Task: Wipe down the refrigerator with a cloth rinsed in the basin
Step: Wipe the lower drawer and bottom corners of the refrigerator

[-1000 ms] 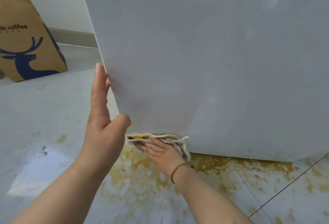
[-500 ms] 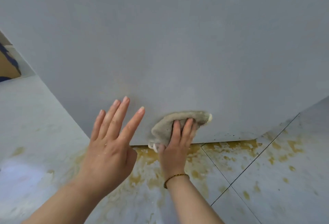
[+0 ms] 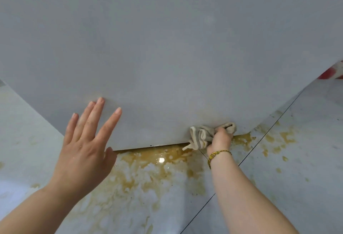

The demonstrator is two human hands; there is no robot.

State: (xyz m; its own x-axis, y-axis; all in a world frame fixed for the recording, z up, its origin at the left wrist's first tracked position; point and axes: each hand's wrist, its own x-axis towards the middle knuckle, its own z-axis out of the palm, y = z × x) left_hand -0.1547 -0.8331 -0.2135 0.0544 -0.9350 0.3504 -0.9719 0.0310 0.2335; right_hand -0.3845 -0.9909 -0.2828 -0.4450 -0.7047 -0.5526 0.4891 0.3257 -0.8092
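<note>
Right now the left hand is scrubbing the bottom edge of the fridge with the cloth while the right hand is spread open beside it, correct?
Hands are swapped. In the head view the right hand grips the cloth against the fridge bottom edge; the left hand is the one spread open beside it.

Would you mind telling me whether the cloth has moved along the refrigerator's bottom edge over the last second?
Yes. The cloth in the right hand has travelled rightward along the refrigerator, from its left corner to near its right corner, crossing the floor's tile seam.
</note>
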